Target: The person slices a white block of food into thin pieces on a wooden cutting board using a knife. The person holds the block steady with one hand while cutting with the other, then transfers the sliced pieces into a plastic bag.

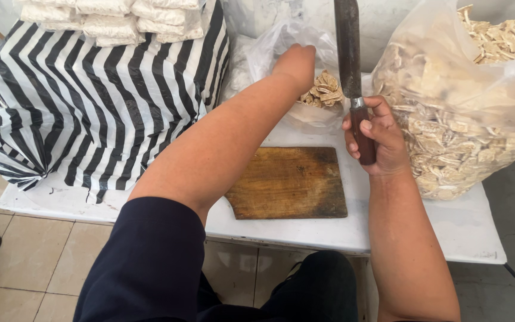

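Note:
My right hand (pixel 377 137) grips the dark wooden handle of a large knife (pixel 348 53), whose broad blade points straight up and away from me. My left hand (pixel 296 62) reaches forward into a small clear plastic bag (pixel 281 42) of beige flat pieces (pixel 323 92); its fingers are hidden inside the bag. A worn wooden cutting board (pixel 290 182) lies bare on the white table (pixel 466 229) between my arms.
A big clear bag of the same beige pieces (pixel 454 119) fills the table's right side. A black-and-white striped bag (pixel 90 101) with white packets (pixel 114 21) stacked on top stands at the left. Tiled floor lies below the table's front edge.

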